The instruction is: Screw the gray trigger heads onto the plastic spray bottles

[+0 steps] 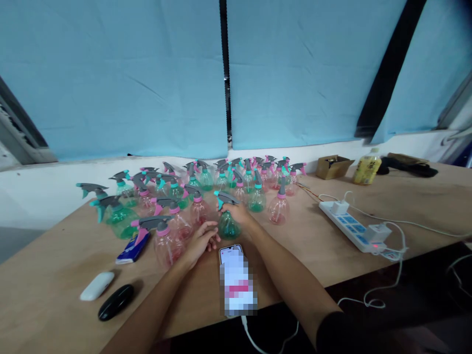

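Observation:
My right hand (238,212) is closed around the neck of a green spray bottle (229,228), which stands upright with its grey and turquoise trigger head pointing left. To the left of that bottle, my left hand (203,241) hovers with loosely bent fingers apart, holding nothing. Beside my left wrist is a pink spray bottle (168,248). A lit phone (236,280) lies just below my hands, its screen blurred out. Behind them, several pink and green spray bottles (257,199) crowd the table.
A white power strip (346,226) with plugged-in chargers and trailing cables lies at right. Behind it are a small cardboard box (332,168) and a yellow drink bottle (367,169). At left sit a blue packet (132,248), a white case (97,286) and a black case (116,302).

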The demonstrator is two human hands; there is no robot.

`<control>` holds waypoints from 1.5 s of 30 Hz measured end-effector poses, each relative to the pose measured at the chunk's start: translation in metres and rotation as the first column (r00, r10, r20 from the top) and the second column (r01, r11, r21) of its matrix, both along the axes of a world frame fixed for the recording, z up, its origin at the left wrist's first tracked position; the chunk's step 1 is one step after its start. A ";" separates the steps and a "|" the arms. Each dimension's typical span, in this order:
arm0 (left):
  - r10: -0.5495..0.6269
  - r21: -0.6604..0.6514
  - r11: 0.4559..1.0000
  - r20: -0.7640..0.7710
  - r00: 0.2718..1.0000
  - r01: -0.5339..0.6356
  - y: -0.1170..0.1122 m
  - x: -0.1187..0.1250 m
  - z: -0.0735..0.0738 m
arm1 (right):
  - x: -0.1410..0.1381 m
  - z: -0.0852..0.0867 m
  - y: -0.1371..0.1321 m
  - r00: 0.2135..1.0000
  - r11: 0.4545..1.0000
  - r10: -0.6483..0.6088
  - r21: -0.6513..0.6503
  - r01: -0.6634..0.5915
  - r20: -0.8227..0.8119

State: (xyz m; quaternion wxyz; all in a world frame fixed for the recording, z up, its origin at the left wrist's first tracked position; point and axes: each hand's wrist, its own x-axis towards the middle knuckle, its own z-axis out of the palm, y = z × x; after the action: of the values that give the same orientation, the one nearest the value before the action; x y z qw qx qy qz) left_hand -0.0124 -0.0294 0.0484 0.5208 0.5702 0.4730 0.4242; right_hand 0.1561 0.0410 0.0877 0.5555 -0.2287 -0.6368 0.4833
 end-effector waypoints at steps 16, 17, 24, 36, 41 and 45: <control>-0.038 0.006 0.999 -0.028 0.999 0.038 0.003 -0.002 -0.003 | -0.010 -0.024 -0.007 0.763 0.735 -0.642 0.345 0.583 0.079; -0.043 0.008 0.999 -0.036 0.998 0.043 0.002 -0.002 -0.002 | -0.011 -0.026 -0.007 0.749 0.715 -0.657 0.386 0.583 0.085; -0.060 0.015 0.998 -0.064 0.996 0.061 -0.002 -0.001 0.003 | -0.016 -0.041 0.003 0.634 0.625 -0.757 0.455 0.635 0.155; -0.078 0.021 0.997 -0.088 0.993 0.080 0.000 -0.003 0.000 | -0.013 -0.047 0.010 0.587 0.625 -0.775 0.419 0.659 0.232; -0.081 0.027 0.996 -0.083 0.993 0.084 0.001 -0.004 -0.003 | -0.014 -0.048 0.011 0.604 0.634 -0.767 0.402 0.660 0.216; -0.085 0.025 0.996 -0.089 0.992 0.088 0.001 -0.004 -0.002 | -0.015 -0.050 0.012 0.661 0.686 -0.708 0.463 0.561 0.248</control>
State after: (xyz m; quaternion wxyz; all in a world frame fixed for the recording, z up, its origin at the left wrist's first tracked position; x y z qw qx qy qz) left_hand -0.0165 -0.0287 0.0460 0.5091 0.6157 0.4641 0.3825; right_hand 0.1409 0.0525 0.0374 0.5757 -0.4335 -0.6892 0.0751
